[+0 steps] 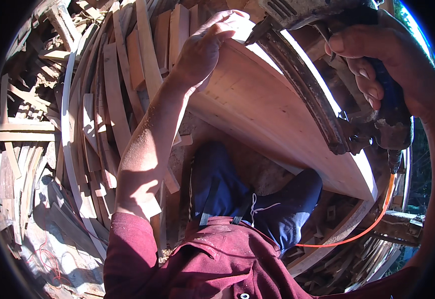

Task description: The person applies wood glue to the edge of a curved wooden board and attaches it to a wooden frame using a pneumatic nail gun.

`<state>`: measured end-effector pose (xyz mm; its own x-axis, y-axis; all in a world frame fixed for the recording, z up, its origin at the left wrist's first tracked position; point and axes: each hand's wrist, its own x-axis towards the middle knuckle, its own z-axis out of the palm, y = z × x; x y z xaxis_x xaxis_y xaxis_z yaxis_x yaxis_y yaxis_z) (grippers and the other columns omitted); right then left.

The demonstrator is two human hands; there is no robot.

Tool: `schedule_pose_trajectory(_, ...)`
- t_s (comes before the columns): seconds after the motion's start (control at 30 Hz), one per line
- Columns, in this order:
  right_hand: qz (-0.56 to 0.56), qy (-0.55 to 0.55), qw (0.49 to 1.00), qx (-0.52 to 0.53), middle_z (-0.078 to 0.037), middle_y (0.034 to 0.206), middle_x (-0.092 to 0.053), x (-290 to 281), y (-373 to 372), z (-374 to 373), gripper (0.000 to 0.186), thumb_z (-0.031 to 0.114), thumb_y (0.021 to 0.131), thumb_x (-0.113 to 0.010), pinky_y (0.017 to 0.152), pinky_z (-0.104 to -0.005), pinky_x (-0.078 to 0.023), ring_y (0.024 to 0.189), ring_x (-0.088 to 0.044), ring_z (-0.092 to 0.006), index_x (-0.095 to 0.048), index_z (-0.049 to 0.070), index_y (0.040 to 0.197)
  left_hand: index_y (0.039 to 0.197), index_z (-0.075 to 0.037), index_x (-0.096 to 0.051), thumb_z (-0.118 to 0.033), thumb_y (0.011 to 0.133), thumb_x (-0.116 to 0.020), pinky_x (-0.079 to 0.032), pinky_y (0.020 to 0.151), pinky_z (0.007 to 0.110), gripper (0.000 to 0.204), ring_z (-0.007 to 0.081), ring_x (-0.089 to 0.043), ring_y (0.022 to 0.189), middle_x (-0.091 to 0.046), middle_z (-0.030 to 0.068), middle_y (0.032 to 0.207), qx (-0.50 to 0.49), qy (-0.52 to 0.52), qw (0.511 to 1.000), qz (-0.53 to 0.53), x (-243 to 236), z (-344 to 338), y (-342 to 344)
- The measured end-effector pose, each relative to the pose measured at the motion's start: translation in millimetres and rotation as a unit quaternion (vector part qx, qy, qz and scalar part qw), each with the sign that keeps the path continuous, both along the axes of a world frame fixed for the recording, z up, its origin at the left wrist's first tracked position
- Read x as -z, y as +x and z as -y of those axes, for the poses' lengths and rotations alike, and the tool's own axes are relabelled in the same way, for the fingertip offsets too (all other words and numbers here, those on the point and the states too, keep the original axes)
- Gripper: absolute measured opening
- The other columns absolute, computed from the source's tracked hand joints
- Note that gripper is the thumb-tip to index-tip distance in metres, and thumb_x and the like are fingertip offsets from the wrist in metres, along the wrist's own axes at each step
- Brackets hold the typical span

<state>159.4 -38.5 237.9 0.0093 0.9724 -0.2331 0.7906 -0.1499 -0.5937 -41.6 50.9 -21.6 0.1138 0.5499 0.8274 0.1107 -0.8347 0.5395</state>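
A pneumatic nail gun (297,84) with a long worn magazine is in my right hand (387,70), its fingers wrapped round the dark handle. The gun's nose points left, close to the far end of a wide pale wooden board (272,109). My left hand (202,52) grips the board's far left corner, with the thumb and fingers bent over the edge. The gun's nose is just right of my left fingers; whether it touches the wood I cannot tell. From the base of the gun's handle runs an orange air hose (388,199).
Long wood strips (115,94) lie stacked along the left, with scrap pieces (20,119) beyond them. The hose curves past my right knee (302,192). Below the board's near end is a wooden beam (334,239). A thin red cord (48,261) lies at the lower left.
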Motion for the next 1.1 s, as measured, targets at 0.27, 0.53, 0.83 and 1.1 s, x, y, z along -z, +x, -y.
schedule_pose_trajectory(0.27, 0.005, 0.039, 0.998, -0.057, -0.001, 0.058, -0.055, -7.1, 7.2, 14.9, 0.030, 0.034, 0.090, -0.070, 0.047, -0.0265, -0.045, 0.048, -0.055, -0.0093, -0.063, 0.005, 0.088, 0.139, -0.005, -0.056, -0.026, 0.104, -0.049, -0.037, 0.092, 0.026, 0.041, 0.0139, -0.043, 0.096, -0.056, 0.0095, 0.147, 0.093, -0.111, 0.989, 0.039, 7.4, -17.8, -19.5)
schedule_pose_trajectory(0.53, 0.082, -0.036, 0.995, 0.031, -0.002, 0.066, -0.060, -18.9, 92.0, 147.1, 0.033, 0.030, 0.091, -0.072, 0.057, -0.0288, -0.046, 0.059, -0.058, -0.0100, -0.067, 0.002, 0.107, 0.149, 0.001, -0.046, -0.026, 0.104, -0.047, -0.031, 0.118, 0.037, 0.052, 0.0234, -0.045, 0.139, -0.050, 0.0130, 0.150, 0.110, -0.260, 0.956, 0.078, -8.4, -24.3, -0.2)
schedule_pose_trajectory(0.83, 0.339, -0.104, 0.865, 0.355, -0.024, 0.128, -0.065, 21.0, 254.3, 387.3, 0.059, 0.030, 0.093, -0.066, 0.104, -0.0449, -0.048, 0.120, -0.062, -0.0384, -0.050, 0.003, 0.143, 0.154, -0.021, -0.044, -0.049, 0.085, -0.075, -0.009, 0.124, 0.063, 0.081, 0.0204, -0.039, 0.147, -0.049, -0.0016, 0.154, -0.203, 0.195, 0.821, -0.497, -46.6, 83.7, 118.5)
schedule_pose_trajectory(1.1, 0.317, -0.097, 0.780, 0.531, -0.032, 0.108, -0.068, 191.7, 275.0, 531.4, 0.074, 0.024, 0.095, -0.061, 0.091, -0.0514, -0.053, 0.101, -0.068, -0.0451, -0.028, -0.001, 0.156, 0.158, -0.024, -0.038, -0.024, 0.078, -0.083, -0.017, 0.124, 0.060, 0.092, 0.0231, -0.047, 0.139, -0.052, 0.0055, 0.147, -0.126, 0.120, 0.761, -0.625, -77.4, 34.8, 133.4)
